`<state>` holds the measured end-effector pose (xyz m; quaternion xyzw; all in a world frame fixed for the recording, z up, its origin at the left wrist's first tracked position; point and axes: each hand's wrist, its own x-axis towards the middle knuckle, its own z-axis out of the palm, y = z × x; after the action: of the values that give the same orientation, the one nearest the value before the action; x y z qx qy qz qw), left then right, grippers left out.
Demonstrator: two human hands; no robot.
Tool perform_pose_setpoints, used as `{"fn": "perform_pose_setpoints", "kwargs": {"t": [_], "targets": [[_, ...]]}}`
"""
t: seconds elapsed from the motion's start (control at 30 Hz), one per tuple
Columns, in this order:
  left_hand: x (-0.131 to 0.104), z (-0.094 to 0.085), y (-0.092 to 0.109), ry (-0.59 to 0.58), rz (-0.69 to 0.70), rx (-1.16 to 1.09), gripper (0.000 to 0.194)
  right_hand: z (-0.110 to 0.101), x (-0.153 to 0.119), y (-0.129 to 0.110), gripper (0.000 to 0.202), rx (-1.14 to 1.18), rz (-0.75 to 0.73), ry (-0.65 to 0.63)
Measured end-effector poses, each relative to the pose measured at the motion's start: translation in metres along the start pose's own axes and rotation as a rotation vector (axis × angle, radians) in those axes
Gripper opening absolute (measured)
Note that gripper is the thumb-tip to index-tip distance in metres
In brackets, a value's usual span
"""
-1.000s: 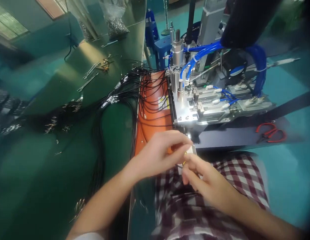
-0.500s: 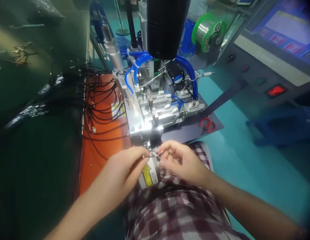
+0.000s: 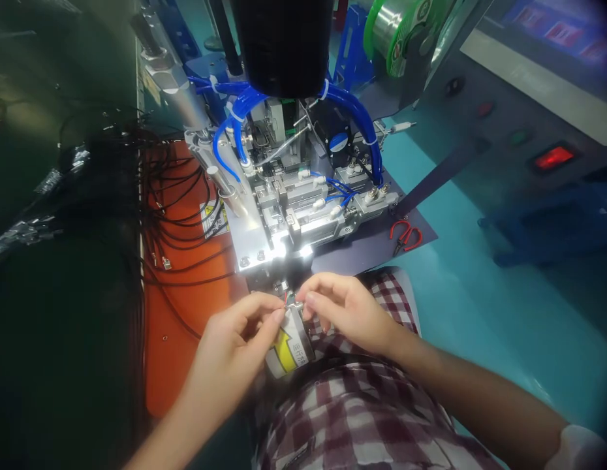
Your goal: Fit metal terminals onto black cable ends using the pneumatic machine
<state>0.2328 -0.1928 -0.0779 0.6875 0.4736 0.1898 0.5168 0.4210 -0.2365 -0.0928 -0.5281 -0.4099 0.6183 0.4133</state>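
My left hand (image 3: 245, 329) is closed, thumb and index finger pinched on thin wires (image 3: 286, 298) with a red strand among them. Close by on the right, my right hand (image 3: 337, 303) also pinches, at a small silvery piece (image 3: 297, 305) by the wire ends; its exact shape is too small to tell. Both hands are in front of the metal machine (image 3: 303, 215), above a white label with a yellow arrow (image 3: 285, 352).
Black cables (image 3: 171, 196) lie across the orange surface (image 3: 186, 320) on the left. Red-handled pliers (image 3: 406, 236) rest on the machine's dark base. A green solder spool (image 3: 394, 32) and a control panel (image 3: 529, 98) stand at the right.
The view has shifted, with the machine now further left. My fingertips remain close together, and the red strand now shows by my left fingertips instead of my right.
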Motion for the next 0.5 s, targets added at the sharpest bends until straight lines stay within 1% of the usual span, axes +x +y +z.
{"fn": "perform_pose_setpoints", "kwargs": {"t": [0.07, 0.13, 0.23, 0.33, 0.4, 0.5], "targets": [[-0.0011, 0.0000, -0.0014, 0.023, -0.056, -0.032, 0.025, 0.0017, 0.0016, 0.0016, 0.018, -0.021, 0.007, 0.021], [-0.0017, -0.0003, -0.0019, 0.029, -0.080, -0.037, 0.025, 0.0047, 0.0029, 0.0033, 0.016, -0.031, 0.007, 0.026], [-0.0009, -0.0007, -0.0009, 0.021, -0.099, -0.062, 0.025, 0.0081, 0.0043, 0.0047, 0.011, -0.034, 0.003, 0.034], [0.0009, -0.0006, 0.0003, 0.008, -0.149, -0.112, 0.028, 0.0072, 0.0056, 0.0038, 0.012, -0.054, -0.002, 0.048], [0.0016, -0.0003, 0.0005, 0.016, -0.178, -0.124, 0.030, 0.0055, 0.0066, 0.0024, 0.013, -0.097, -0.056, 0.099], [0.0013, -0.0001, -0.0004, 0.050, -0.173, -0.114, 0.030, 0.0045, 0.0077, 0.0012, 0.013, -0.223, -0.222, 0.189]]}}
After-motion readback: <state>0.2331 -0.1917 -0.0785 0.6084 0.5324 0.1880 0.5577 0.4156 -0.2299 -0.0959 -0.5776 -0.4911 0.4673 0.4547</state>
